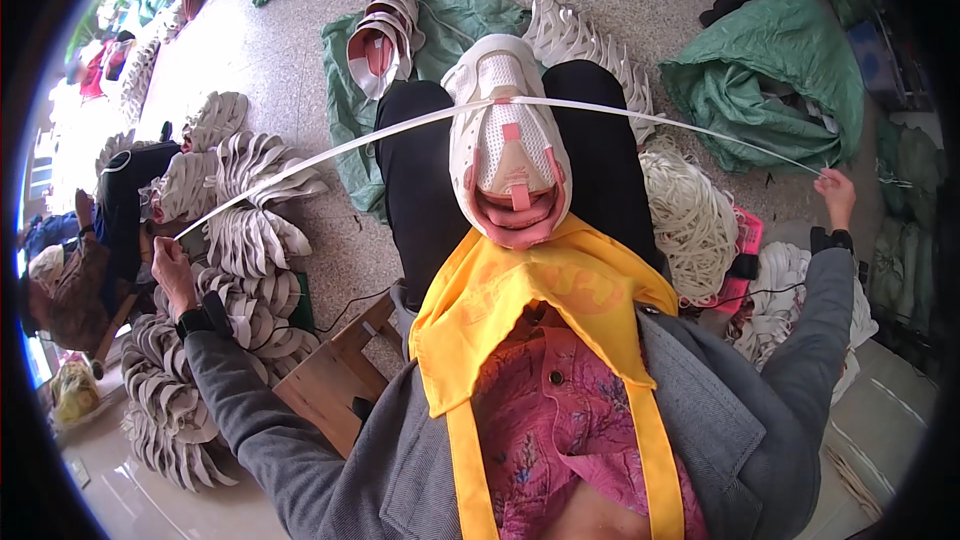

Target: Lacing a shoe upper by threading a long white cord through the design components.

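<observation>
A: Where are your hands?

B: Both of your arms are flung wide, well apart, in grey sleeves. Your left hand [172,270] is out at the left, fist closed around one end of the white shoelace [330,153], knuckles up, with a black wristwatch [196,321] just below it. Your right hand [836,196] is far out at the right, raised, fingers pinched shut on the other end of the same lace.

A: And the lace itself?

B: It runs taut from one hand to the other, crossing the white and pink sneaker [508,140] near its lower eyelets. Whether it passes through the eyelets I cannot tell.

A: Where is the shoe?

B: It rests between your knees on your black trousers [420,180], toe pointing away from you, tongue and pink collar toward you, just above the top edge of your yellow apron [545,290].

A: What lies about you?

B: A heap of white shoe uppers [235,230] is near your left hand, a bundle of white laces [690,215] is beside your right thigh, and green sacks [770,80] lie on the speckled floor beyond. A wooden stool [335,375] sits under your left elbow.
</observation>
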Tool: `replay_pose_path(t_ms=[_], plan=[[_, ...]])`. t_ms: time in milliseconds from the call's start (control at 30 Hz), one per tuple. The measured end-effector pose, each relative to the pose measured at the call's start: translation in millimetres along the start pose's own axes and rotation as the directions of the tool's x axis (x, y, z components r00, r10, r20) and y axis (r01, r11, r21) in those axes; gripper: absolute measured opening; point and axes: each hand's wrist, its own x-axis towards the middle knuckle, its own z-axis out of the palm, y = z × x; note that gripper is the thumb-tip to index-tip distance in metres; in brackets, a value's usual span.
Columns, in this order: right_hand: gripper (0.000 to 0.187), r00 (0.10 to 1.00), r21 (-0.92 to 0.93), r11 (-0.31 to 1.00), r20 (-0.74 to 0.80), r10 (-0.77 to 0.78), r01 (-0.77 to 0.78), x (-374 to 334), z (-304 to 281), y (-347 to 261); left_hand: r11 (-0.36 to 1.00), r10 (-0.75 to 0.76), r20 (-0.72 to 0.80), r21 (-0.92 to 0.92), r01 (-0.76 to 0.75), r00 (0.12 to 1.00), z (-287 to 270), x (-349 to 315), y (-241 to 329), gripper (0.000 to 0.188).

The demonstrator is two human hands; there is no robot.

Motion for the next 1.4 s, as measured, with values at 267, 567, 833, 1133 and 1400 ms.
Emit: replay_pose_path(t_ms=[267, 567, 833, 1133, 1400], plan=[[0.02, 0.999, -0.056, 0.998, -0.045, 0.007, -0.01, -9.3, -40.3, 28.8, 1.0, 0.002, -0.04, -0.027, -0.003, 0.999, 2.3, 17.1, -7.8, 0.006], [0.021, 0.99, -0.25, 0.959, -0.07, 0.121, -0.135, -27.4, -5.3, 6.7, 0.991, 0.018, -0.103, 0.132, -0.004, 0.994, -4.2, 31.1, -21.5, 0.009], [0.028, 0.99, -0.422, 0.896, -0.08, 0.116, -0.139, -8.0, 29.6, -12.0, 0.994, -0.062, 0.026, 0.094, 0.059, 0.998, -9.4, 29.7, -18.3, 0.01], [0.022, 0.993, 0.44, 0.892, -0.005, 0.117, -0.103, 33.8, 51.3, -106.7, 0.96, -0.163, 0.043, -0.223, 0.168, 0.986, -46.0, 61.4, 48.3, 0.01], [0.031, 0.612, 0.534, 0.766, 0.754, -0.24, -0.358, -147.6, 204.9, -256.8, 0.721, 0.289, 0.826, -0.521, 0.458, 0.485, -23.4, -64.8, 284.2, 0.015]])
